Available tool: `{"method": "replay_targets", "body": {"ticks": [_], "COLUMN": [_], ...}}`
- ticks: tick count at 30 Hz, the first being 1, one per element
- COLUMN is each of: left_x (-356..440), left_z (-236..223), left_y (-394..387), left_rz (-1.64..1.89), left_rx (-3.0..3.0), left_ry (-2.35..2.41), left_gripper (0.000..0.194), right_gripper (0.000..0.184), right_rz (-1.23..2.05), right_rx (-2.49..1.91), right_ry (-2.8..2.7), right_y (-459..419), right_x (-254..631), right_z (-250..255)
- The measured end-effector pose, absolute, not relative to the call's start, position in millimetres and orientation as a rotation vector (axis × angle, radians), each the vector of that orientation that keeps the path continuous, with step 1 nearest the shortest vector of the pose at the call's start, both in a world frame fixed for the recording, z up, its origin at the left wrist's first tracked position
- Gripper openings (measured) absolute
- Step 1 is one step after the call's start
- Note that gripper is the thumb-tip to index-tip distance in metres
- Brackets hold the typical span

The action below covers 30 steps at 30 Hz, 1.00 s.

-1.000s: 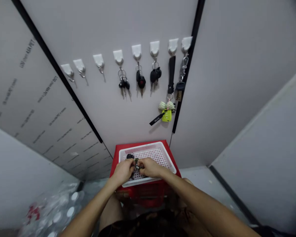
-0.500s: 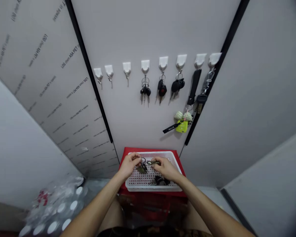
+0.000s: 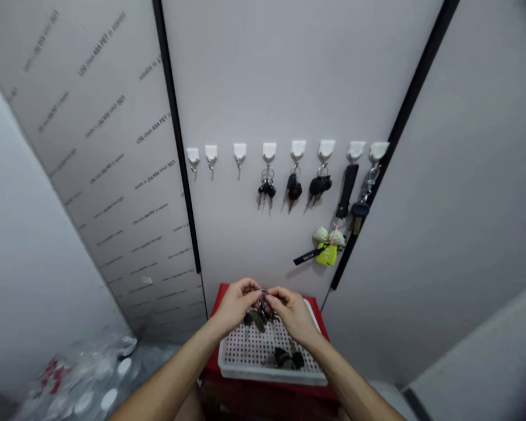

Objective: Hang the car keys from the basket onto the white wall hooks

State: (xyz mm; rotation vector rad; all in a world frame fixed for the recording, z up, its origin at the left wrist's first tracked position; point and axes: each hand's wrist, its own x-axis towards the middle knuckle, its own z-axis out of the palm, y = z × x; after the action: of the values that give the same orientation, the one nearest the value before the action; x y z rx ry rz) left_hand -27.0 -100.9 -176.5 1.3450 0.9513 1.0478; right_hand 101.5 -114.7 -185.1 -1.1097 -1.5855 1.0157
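Between my hands, above the far part of a white perforated basket (image 3: pixel 241 349), hangs a bunch of keys (image 3: pixel 258 320) on a metal ring. My left hand (image 3: pixel 235 304) pinches the ring from the left, fingers closed. From the other side my right hand (image 3: pixel 294 316) pinches the same ring, its fingertips almost meeting those of the left. Part of the ring is hidden behind the fingers. Lower in the basket lie more dark keys (image 3: pixel 288 358).
White adhesive hooks (image 3: pixel 269 151) run in a row across the wall. Key sets (image 3: pixel 267 190) hang from several of them, one with a yellow-green case (image 3: pixel 326 254). The basket rests on a red surface (image 3: pixel 210 362). Plastic-wrapped bottles (image 3: pixel 84 402) stand at the lower left.
My hands have come together and risen with the keys, and my right hand has moved left onto the ring. The view has tilted upward, so wall and hooks appear lower.
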Motion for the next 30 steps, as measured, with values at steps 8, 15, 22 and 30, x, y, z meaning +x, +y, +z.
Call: {"method": "replay_targets", "body": {"ticks": [8,15,22,30], "left_x": [-33.6,-57.1,-58.0,-58.1], "left_z": [-132.1,-39.9,8.1,-18.7], "left_y": [-92.6,-48.1,-4.9,0.7], "left_rz": [1.315,1.63,1.731,1.715], "left_rx": [1.444,1.656,1.722,1.676], "left_ry": [0.862,1.124,1.478,1.375], "left_gripper": [0.02,0.025,0.027,0.025], "right_gripper": [0.018,0.016,0.017,0.022], "right_rz": [0.888,0.7,0.422,0.223], "right_rx": [-0.943,-0.708,-0.866,-0.95], "right_ry": [-1.547,-1.451,-1.427,-1.539], "right_y": [-89.4,-52.3,-9.7,-8.4], "right_x": [80.5,41.4,26.7,32.4], "right_z": [-114.9,-26.3,13.7,-5.7]}}
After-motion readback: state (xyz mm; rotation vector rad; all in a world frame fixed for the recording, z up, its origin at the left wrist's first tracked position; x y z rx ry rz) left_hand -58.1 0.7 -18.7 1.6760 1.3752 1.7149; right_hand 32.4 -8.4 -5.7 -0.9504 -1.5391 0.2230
